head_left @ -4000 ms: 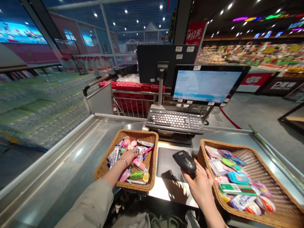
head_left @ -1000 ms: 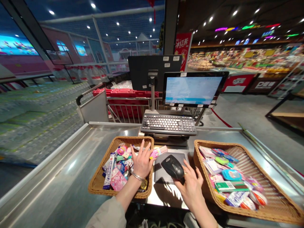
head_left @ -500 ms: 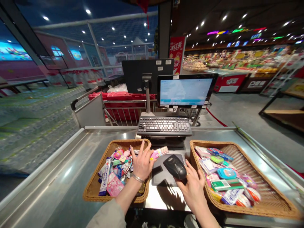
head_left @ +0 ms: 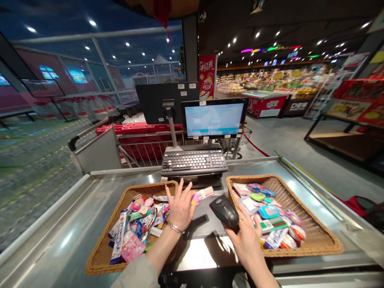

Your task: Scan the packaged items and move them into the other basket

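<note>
My left hand (head_left: pixel 182 205), a bracelet on its wrist, holds a small pink-and-yellow pack (head_left: pixel 202 195) with pale stick-like ends between thumb and fingers; the other fingers spread upward. It hovers by the right rim of the left wicker basket (head_left: pixel 100 236), which holds toothpaste-like boxes, pink packets and other small goods. My right hand (head_left: pixel 246 236) grips a black barcode scanner (head_left: pixel 224 211), its head pointing toward the pack, a short gap between them. That hand overlaps the near left rim of the right wicker basket (head_left: pixel 318 228), which holds several small packaged goods.
Both baskets stand on a metal counter (head_left: pixel 69 240). Behind the gap between them are a keyboard (head_left: pixel 194 162), a lit monitor (head_left: pixel 214 119) and a second screen (head_left: pixel 162 102) seen from behind. Beyond stand a metal cart (head_left: pixel 141 148) with red contents and a store shelf (head_left: pixel 345 136).
The view has turned right, so baskets, keyboard and screens sit further left in the picture. Both hands have shifted right relative to the baskets, still holding the pack and the scanner.
</note>
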Demonstrator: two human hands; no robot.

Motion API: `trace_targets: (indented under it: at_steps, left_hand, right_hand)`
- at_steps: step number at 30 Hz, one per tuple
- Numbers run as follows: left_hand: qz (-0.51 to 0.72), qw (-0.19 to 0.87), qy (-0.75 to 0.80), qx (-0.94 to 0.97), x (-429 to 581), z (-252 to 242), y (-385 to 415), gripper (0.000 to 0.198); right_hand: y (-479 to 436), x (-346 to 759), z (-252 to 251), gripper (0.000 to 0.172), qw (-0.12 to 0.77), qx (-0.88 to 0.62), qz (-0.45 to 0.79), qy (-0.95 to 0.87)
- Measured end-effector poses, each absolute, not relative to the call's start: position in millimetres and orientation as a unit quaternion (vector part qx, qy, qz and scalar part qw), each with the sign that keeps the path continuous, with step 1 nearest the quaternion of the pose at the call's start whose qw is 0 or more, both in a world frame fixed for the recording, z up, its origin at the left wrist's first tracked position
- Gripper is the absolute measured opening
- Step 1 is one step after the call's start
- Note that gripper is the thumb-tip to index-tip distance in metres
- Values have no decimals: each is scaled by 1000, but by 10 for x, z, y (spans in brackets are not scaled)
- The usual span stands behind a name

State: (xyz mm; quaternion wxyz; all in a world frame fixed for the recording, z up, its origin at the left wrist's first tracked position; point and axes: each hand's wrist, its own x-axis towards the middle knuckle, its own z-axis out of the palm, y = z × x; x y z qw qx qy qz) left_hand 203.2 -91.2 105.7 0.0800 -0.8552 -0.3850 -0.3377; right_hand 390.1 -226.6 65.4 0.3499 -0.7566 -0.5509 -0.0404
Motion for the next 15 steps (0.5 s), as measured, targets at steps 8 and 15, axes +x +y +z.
trace_targets:
  at_steps: [8,15]
  left_hand:
    - [-336,76,-362,-866,2328,1099,-959,22]
    - [-327,59,-336,-881,2614,1083,-1003,22]
  right_hand:
    - [-2391,4119,652,31,355,-776,-45,-520]
    - [-2507,4319,653,28,362,-787,-67,-494]
